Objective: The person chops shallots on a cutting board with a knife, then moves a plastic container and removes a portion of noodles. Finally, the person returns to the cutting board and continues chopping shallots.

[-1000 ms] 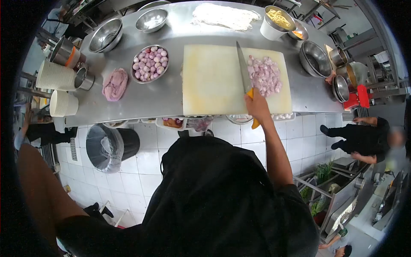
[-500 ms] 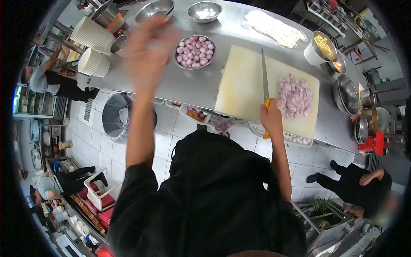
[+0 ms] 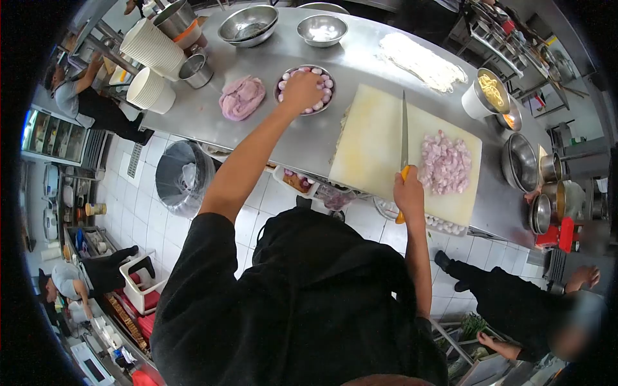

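Observation:
My left hand [image 3: 302,92] reaches down into a metal bowl of peeled shallots [image 3: 329,94]; its fingertips are hidden among them. My right hand [image 3: 409,190] is wrapped round the yellow handle of a long knife [image 3: 405,132], whose blade lies over the white cutting board [image 3: 370,128] and points away from me. To the right of the blade, a heap of chopped shallots [image 3: 445,163] rests on the board. Left of the bowl, a crumpled pinkish cloth or glove [image 3: 242,98] is on the steel table.
Metal bowls [image 3: 322,30] stand along the far side. Stacked white tubs [image 3: 150,91] are at the left, and a pot of yellow strips [image 3: 490,90] is at the right. A lined bin [image 3: 183,177] stands below. Co-workers [image 3: 524,302] are at the right and left.
My left hand has moved from above the table's left part rightward into the shallot bowl, uncovering the pinkish item. My right hand still holds the knife. The right co-worker has shifted.

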Motion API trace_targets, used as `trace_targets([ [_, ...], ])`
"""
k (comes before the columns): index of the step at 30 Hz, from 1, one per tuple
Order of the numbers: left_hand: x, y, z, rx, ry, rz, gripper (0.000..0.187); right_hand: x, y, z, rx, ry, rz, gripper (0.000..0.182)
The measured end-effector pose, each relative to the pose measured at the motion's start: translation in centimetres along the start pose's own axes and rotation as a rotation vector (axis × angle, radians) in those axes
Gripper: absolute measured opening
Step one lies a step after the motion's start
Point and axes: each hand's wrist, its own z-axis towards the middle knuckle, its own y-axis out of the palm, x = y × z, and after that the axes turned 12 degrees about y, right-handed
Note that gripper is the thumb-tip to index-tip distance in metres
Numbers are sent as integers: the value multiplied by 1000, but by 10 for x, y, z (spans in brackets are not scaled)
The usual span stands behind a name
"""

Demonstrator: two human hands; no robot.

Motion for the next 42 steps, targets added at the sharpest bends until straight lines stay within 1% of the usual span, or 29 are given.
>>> trace_targets([
  [3, -2, 7, 5, 74, -69, -116, 25, 3, 1, 0, 0, -11, 19, 31],
  [6, 2, 6, 3, 201, -9, -193, 22, 3, -2, -2, -1, -8, 20, 30],
  [7, 16, -8, 0, 245, -94, -261, 25, 2, -3, -2, -2, -9, 20, 29],
  [10, 34, -21, 3, 342, -4, -312, 27, 7, -1, 0, 20, -44, 46, 29],
  [11, 46, -17, 1, 385, 59, -417, 25, 8, 1, 0, 27, -57, 56, 29],
  [13, 77, 0, -14, 200, 41, -592, 24, 11, 1, 1, 40, -86, 62, 29],
  [14, 96, 8, -23, 113, 31, -677, 24, 11, 0, -2, 34, -70, 74, 29],
  [16, 141, 48, -52, -18, 25, -796, 23, 5, -4, -5, 14, -49, 94, 30],
  [19, 159, 86, -66, 1, 79, -799, 20, 1, -6, -9, -27, -59, 75, 30],
  [22, 161, 99, -67, 66, 148, -677, 19, -11, -9, -14, -66, -53, 46, 31],
  [25, 164, 103, -73, 201, 181, -700, 17, -16, -11, -15, -119, -11, -10, 32],
  [28, 172, 98, -77, 255, 98, -775, 13, -25, -22, -19, -175, 13, -8, 33],
  [31, 170, 99, -76, 224, 90, -755, 12, -35, -30, -22, -261, 92, 4, 31],
  [35, 168, 104, -76, 242, 93, -767, 11, -43, -34, -24, -259, 71, -2, 30],
  [40, 168, 107, -76, 272, 102, -749, 11, -38, 4, 1, -143, -9, 13, 29],
  [42, 167, 106, -75, 267, 89, -753, 11, -31, -6, 10, -221, 15, 45, 29],
])
